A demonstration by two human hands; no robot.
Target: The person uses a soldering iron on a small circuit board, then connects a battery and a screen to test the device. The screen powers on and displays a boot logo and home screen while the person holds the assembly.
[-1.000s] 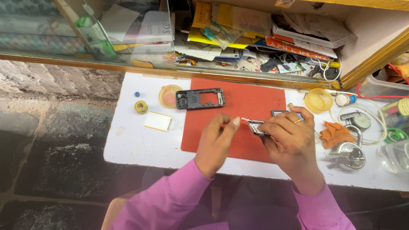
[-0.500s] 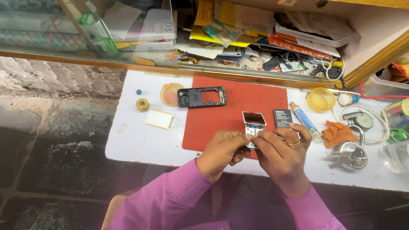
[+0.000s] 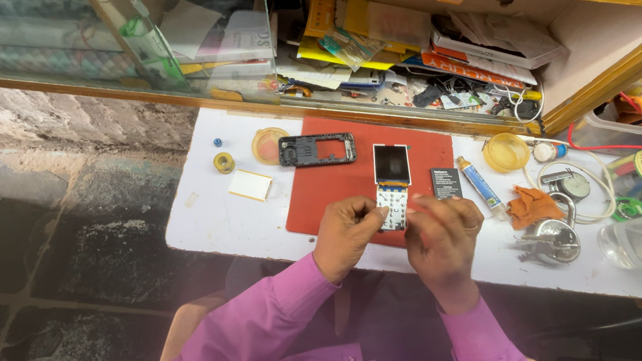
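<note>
A stripped phone board (image 3: 391,183) lies flat and lengthwise on the red mat (image 3: 335,197), its dark, blank screen at the far end and its pale keypad contacts at the near end. The fingers (image 3: 374,215) of both hands touch its near edge, one from each side.

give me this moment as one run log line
left hand: pinching phone board at keypad end | right hand: at its right edge | board: on red mat | phone frame: apart, upper left of mat
</note>
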